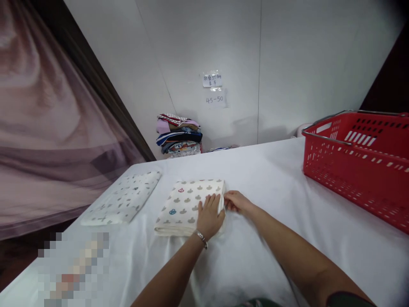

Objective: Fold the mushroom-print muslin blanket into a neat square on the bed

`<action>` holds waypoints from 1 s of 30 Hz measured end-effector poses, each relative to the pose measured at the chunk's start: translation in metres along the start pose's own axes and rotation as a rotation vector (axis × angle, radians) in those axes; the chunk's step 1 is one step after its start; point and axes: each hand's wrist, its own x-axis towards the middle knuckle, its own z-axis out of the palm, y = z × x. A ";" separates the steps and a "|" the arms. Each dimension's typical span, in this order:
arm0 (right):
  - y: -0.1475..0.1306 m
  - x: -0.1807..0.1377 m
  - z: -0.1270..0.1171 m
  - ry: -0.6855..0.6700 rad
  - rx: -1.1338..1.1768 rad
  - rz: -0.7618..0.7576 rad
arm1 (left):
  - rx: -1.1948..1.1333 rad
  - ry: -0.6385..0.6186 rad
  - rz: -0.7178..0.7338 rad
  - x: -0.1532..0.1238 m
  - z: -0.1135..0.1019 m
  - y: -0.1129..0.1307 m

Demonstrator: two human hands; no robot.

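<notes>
A folded cream cloth (183, 200) printed with grey mushroom shapes and a few red and blue ones lies before me on the white-covered table. Flat on its right part rests my left hand (211, 216), fingers stretched out, with a bracelet at the wrist. My right hand (237, 202) is at the cloth's right edge, its fingers closed together on that edge; the fingertips are partly hidden. To the left lies a second folded cloth (128, 198), white with small dark prints.
A red plastic basket (354, 157) with a metal handle stands at the right. Beyond the table's far edge is a stack of folded clothes (179, 134) against the wall, below paper notes (214, 100). A pinkish curtain (54, 111) hangs on the left. A pixelated patch covers the near left.
</notes>
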 end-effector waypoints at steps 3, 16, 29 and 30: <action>0.001 0.002 0.000 0.042 0.023 -0.042 | -0.030 -0.011 -0.012 0.000 -0.002 0.000; 0.014 0.010 0.005 0.094 -0.106 -0.068 | -0.042 0.016 0.088 -0.005 0.002 0.000; 0.011 0.005 -0.007 0.080 -0.127 -0.039 | -0.065 -0.043 0.080 -0.007 0.001 0.008; 0.012 0.006 -0.006 0.089 -0.132 -0.036 | -0.079 -0.046 0.077 -0.007 0.000 0.008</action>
